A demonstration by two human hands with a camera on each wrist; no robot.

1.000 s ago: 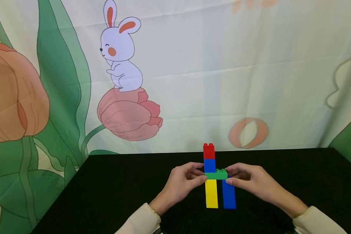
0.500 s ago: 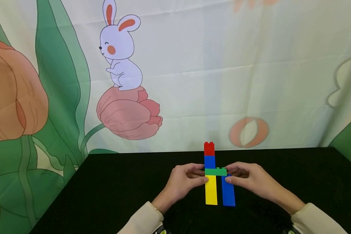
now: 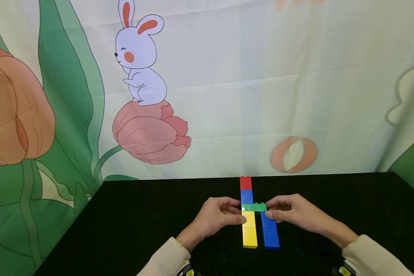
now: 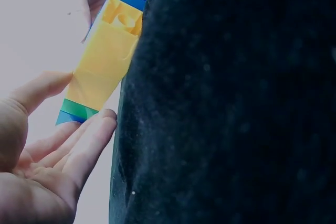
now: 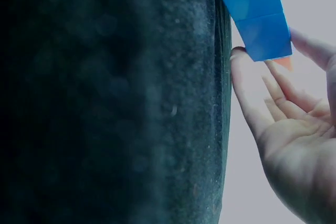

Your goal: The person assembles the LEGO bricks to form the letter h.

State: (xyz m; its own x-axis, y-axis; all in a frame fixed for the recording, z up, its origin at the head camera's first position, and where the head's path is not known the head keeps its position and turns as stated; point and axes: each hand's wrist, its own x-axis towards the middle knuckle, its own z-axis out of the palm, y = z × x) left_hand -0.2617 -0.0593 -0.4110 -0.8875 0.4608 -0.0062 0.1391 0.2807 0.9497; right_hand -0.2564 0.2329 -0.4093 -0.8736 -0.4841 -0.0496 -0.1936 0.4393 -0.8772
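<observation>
Between both hands is a joined figure of toy building bricks. Two stacked yellow bricks (image 3: pixel 250 236) form its left leg and two blue bricks (image 3: pixel 270 234) its right leg. A green brick (image 3: pixel 257 207) bridges them, and a blue brick (image 3: pixel 246 196) topped by a red brick (image 3: pixel 246 183) rises above its left end. My left hand (image 3: pixel 215 216) pinches the left side, thumb on the upper yellow brick (image 4: pixel 102 64). With thumb and fingers, my right hand (image 3: pixel 300 214) pinches the upper right leg. Hollow brick undersides show in the left wrist view.
A black-covered table (image 3: pixel 151 226) lies beneath the hands. Behind it hangs a pale cloth backdrop (image 3: pixel 214 115) printed with a rabbit and flowers. Cream sleeves (image 3: pixel 165 258) cover both forearms.
The brick figure rose slightly, then came down again and tipped so its top leans farther away and its lower ends come nearer. Both hands kept their hold and moved with it.
</observation>
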